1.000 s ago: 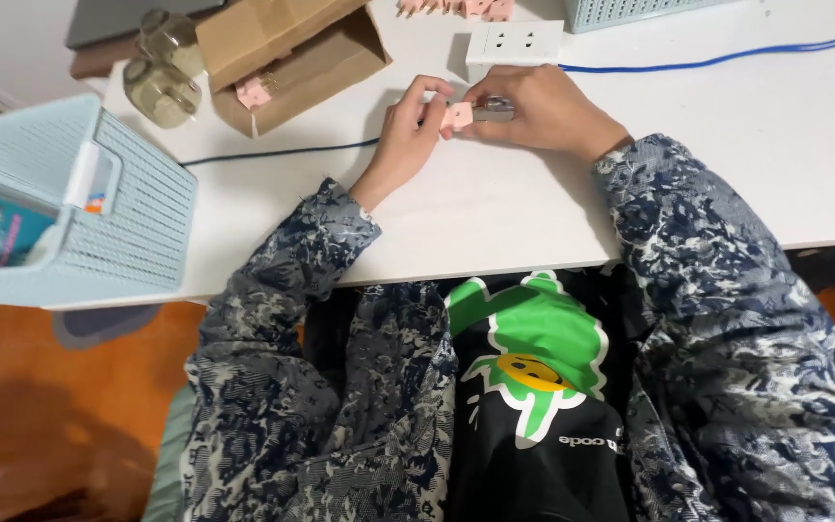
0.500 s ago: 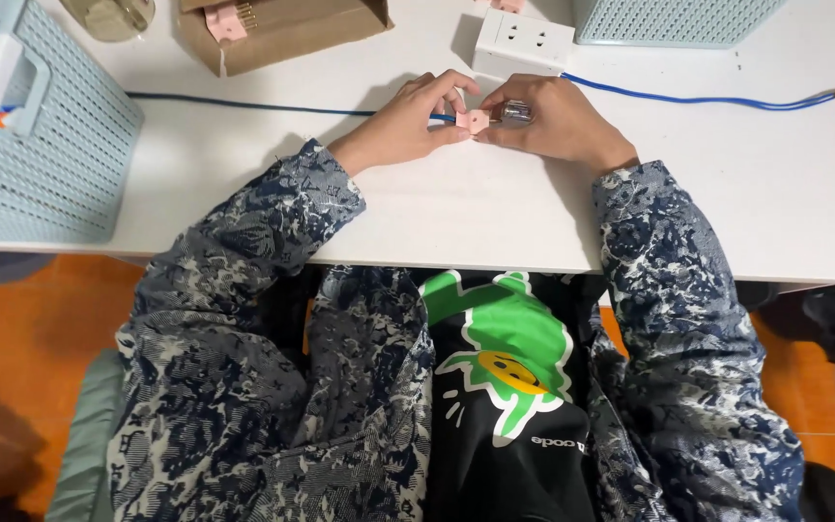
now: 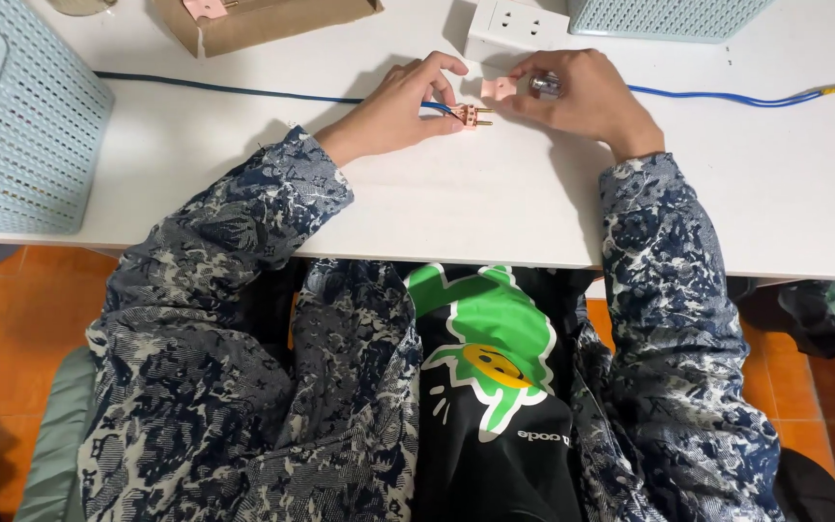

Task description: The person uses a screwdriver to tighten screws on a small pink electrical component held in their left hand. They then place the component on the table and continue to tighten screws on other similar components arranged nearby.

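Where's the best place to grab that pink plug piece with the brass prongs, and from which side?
Grip the pink plug piece by its body, probably from above or the near side. Its brass prongs point right and the blue cable leaves left, under the left hand, so both ends are taken.

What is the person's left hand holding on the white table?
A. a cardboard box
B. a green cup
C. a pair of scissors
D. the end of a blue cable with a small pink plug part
D: the left hand pinches the blue cable just behind the pink plug part with metal pins.
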